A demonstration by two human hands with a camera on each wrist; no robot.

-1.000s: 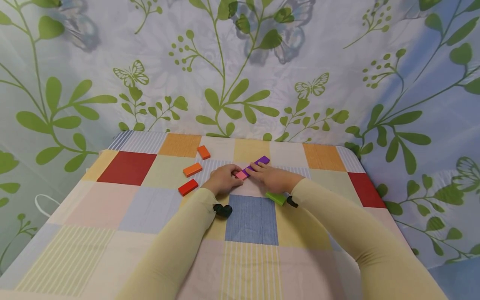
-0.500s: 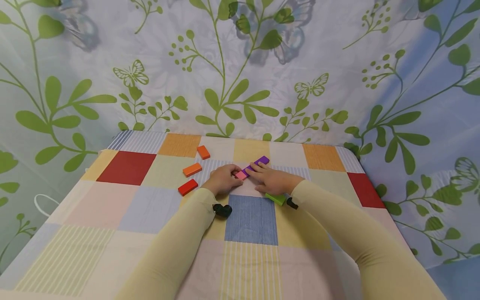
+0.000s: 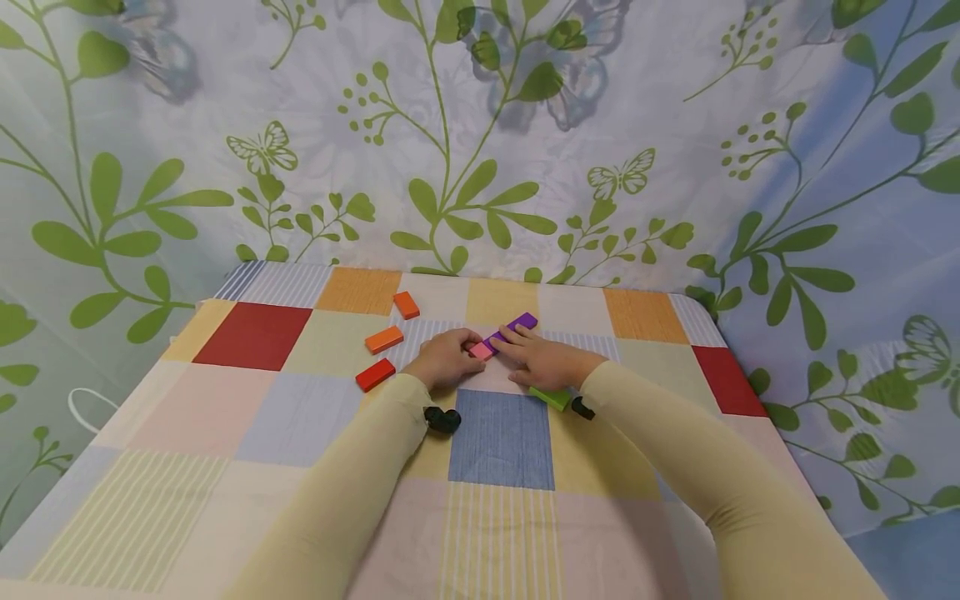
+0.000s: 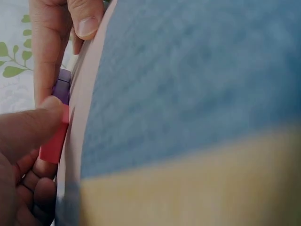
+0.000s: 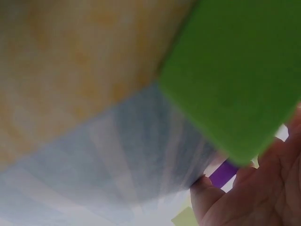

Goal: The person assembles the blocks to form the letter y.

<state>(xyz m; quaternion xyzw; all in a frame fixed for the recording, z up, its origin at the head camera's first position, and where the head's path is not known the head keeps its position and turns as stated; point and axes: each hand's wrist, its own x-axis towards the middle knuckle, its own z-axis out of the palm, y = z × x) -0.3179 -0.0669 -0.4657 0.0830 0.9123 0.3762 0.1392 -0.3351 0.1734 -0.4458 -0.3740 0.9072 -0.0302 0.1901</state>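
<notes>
Left of centre, three loose blocks lie flat on the patchwork tablecloth [image 3: 307, 508]: a red block [image 3: 375, 375], an orange block [image 3: 384, 340] just above it, and an orange-red block [image 3: 407, 305] higher in the frame. None touches a hand.

Centre: the left hand [image 3: 444, 357] pinches the pink block [image 3: 482, 351], the grip narrow, with the thumb along one side in the left wrist view. The block lies slantwise, its upper-right end seemingly butted against the purple strip [image 3: 530, 320]; the thumb hides part of the joint. Whether the strip is one piece or two laid end to end cannot be told for certain.

Right of centre: the right hand [image 3: 550, 361] is loosely spread, fingers extended, their tips resting on the strip. The green block [image 3: 551, 397] sits below that hand, partly covered.

Handling, as judged: pieces probably light, stiff and hardly fragile. The smooth faces could be a little slippery, and the cloth may ruck under a push. Best hold for the pink piece: thumb and fingertips on its long sides, joining end left free. For the purple, gentle fingertip pressure from above should suffice.
</notes>
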